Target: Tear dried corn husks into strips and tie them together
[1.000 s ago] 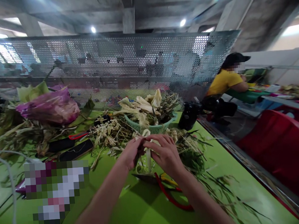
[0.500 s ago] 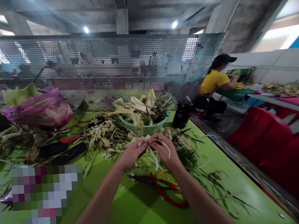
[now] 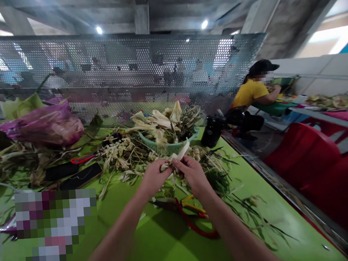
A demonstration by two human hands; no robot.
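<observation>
dim grey hall, small glaring ceiling lights [image 3: 204,24], soft arm shadows on bench [image 3: 108,214], wide-angle stretch, mild blur, pixelated patches

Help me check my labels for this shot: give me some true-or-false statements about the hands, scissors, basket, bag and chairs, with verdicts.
1. The left hand and the right hand both hold pale leaf material. True.
2. The scissors are in the right hand. False: the scissors lie on the green table.
3. The pink bag is left of the basket. True.
4. The basket is empty. False: the basket is heaped with dried leaves.
5. The red chairs are left of the table. False: they are to its right.
6. The other person wears a yellow top. True.
</observation>
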